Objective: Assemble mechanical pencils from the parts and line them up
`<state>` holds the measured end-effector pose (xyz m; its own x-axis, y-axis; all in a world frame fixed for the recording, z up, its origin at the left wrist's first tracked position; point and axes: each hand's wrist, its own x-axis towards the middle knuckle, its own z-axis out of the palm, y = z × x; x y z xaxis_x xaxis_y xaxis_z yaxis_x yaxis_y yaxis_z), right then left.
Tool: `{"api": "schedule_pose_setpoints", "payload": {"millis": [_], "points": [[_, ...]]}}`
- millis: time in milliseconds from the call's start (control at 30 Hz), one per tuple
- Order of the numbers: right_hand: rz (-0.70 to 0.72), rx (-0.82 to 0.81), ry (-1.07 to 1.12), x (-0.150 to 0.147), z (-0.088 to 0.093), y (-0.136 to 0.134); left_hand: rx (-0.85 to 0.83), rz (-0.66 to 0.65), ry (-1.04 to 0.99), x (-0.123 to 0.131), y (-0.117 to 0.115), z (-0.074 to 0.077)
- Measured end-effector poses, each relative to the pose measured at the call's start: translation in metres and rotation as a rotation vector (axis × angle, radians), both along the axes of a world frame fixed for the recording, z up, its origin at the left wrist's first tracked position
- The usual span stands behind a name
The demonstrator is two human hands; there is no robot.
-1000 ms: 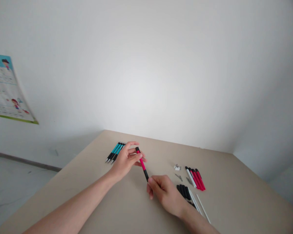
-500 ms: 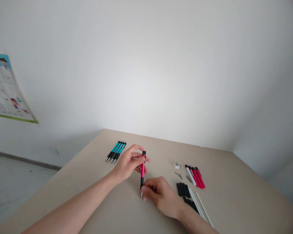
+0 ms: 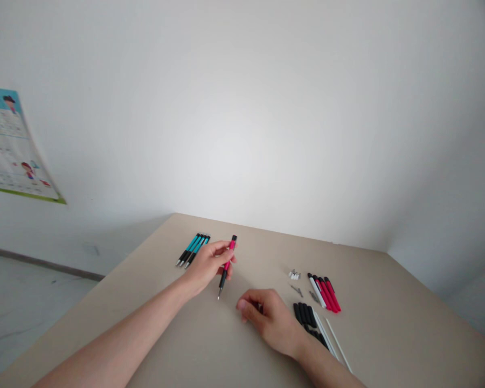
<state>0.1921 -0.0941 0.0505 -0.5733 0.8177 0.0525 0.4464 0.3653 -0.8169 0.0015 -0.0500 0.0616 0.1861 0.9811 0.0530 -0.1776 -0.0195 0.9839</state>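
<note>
Beige surface (image 3: 202, 350): left hand (image 3: 204, 268) grip holds red-and-black pen (image 3: 226, 268); right hand (image 3: 272, 323), right of that pen, curled narrow. Advisable: steady hold, pen tip (image 3: 219, 295) untouched.

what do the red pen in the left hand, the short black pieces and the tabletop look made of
Red pen: probably plastic, given its smooth, even colour; the silvery tip looks metallic.
Short black pieces: matte, with little shine, so perhaps rubber or soft plastic.
Tabletop: smooth, dull beige, no grain showing, perhaps laminate.
</note>
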Motion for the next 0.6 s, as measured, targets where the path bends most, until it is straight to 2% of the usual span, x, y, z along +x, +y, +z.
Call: {"api": "schedule_pose_setpoints", "payload": {"millis": [67, 133, 267, 400, 600], "points": [[-0.015, 0.004, -0.008, 0.001, 0.001, 0.000, -0.013, 0.194, 0.099, -0.017, 0.012, 0.001], [-0.016, 0.008, -0.021, 0.002, 0.001, 0.000, -0.057, 0.470, 0.370, -0.038, 0.025, 0.002], [-0.008, 0.020, -0.029, 0.003, 0.003, -0.002, -0.113, 0.695, 0.571, -0.083, 0.044, 0.000], [-0.005, 0.024, -0.032, 0.004, 0.002, -0.002, -0.145, 0.793, 0.819, -0.107, 0.050, -0.007], [-0.001, 0.058, -0.066, 0.005, 0.002, -0.002, -0.123, 0.765, 1.061, -0.110, 0.052, -0.013]]}}
